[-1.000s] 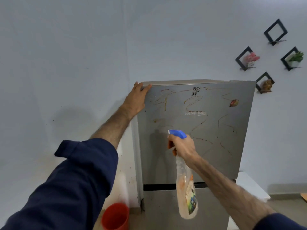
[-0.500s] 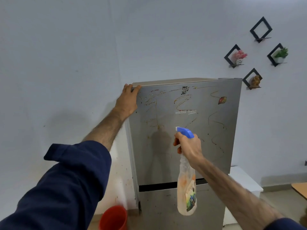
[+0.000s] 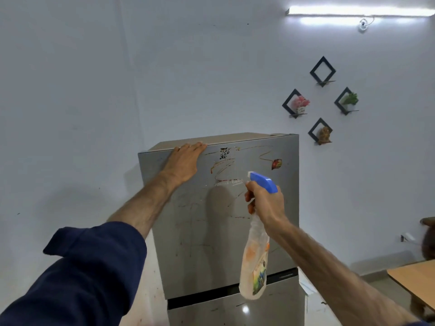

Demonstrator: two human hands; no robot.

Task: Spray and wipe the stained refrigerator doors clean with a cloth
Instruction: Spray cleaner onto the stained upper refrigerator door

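Bright tube light (image 3: 360, 11) upper right, soft shadows, wide-angle edge distortion

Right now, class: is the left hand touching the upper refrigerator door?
Touching. The head view shows the left hand lying flat on the upper refrigerator door near its top left corner, fingertips reaching the top edge, no gap visible.

A room in a home: a two-door fridge (image 3: 219, 208) stands against a plain pale wall (image 3: 94, 90). At two o'clock hang diamond-shaped shelves (image 3: 322, 71) with small plants and a figurine; a tube light (image 3: 357, 11) glows at one o'clock, a wooden table (image 3: 414, 281) sits at four.
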